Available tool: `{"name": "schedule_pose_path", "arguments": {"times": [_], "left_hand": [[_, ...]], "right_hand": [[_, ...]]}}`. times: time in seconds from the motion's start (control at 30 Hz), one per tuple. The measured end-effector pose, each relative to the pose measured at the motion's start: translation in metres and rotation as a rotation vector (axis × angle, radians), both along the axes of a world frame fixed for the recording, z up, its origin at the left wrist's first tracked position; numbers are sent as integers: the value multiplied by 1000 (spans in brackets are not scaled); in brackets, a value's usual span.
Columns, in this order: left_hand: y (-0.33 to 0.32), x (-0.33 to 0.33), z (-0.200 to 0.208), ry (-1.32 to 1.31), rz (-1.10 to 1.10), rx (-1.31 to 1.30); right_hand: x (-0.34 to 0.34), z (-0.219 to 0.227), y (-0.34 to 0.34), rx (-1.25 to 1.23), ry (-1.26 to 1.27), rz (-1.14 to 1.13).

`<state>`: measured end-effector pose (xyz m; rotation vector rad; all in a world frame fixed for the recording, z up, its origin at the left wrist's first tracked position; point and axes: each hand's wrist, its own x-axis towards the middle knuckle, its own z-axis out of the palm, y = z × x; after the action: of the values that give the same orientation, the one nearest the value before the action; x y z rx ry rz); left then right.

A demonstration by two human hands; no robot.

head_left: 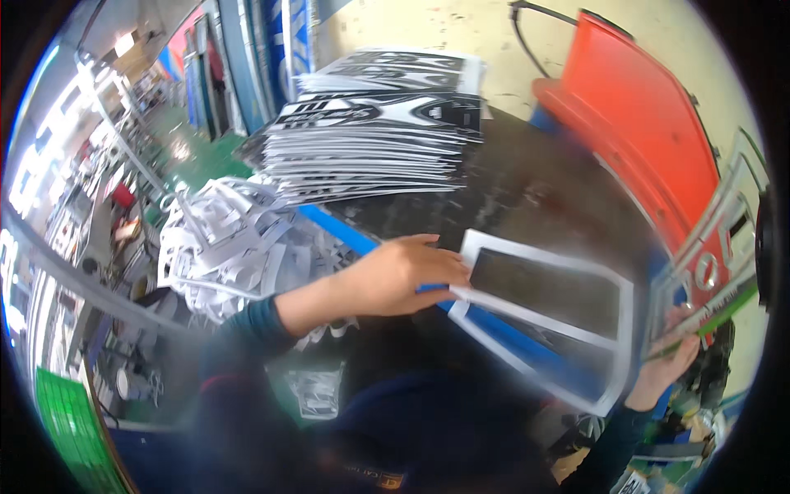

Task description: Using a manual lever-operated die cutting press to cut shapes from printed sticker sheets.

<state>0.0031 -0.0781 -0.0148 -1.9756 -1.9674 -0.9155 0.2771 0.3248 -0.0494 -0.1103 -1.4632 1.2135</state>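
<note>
My left hand (415, 276) pinches the left end of a thin white cut-out frame (539, 315) between thumb and fingers. The frame has two window-like openings, with the dark table and its blue edge showing through. It is tilted over the table edge and a little blurred. My right hand (665, 372), at the far right, has its fingers closed around the lower edge of a pale printed sheet (699, 311) with a green strip. That sheet stands steeply and is partly smeared, so its full shape is hard to make out.
A tall stack of black-and-white printed sheets (370, 156) lies on the dark table (535, 181). Left of the blue table edge (346, 230) is a heap of white paper offcuts (239, 247). A large red panel (634, 123) leans at the right wall.
</note>
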Motion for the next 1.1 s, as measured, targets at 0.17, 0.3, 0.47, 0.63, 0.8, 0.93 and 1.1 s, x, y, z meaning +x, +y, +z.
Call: {"name": "schedule_pose_path", "arguments": {"times": [0.17,0.3,0.47,0.63,0.8,0.93,1.1], "left_hand": [[-95,-29,69,-287,353,487],[-219,-89,117,-370,959,835],[-408,-200,100,-45,1861,328],[-283,-227,97,140,1444,379],[-105,-231,136,154,878,234],[-27,-240,140,211,710,-104],[-4,-259,138,-64,619,-375]], "right_hand": [[25,16,-6,-38,32,-26],[12,14,-20,-62,13,-81],[8,5,-17,-73,-17,-12],[14,1,-28,-96,-68,-45],[8,-6,-25,33,-76,22],[8,-7,-32,98,-66,5],[4,-11,-38,30,-34,-70]]}}
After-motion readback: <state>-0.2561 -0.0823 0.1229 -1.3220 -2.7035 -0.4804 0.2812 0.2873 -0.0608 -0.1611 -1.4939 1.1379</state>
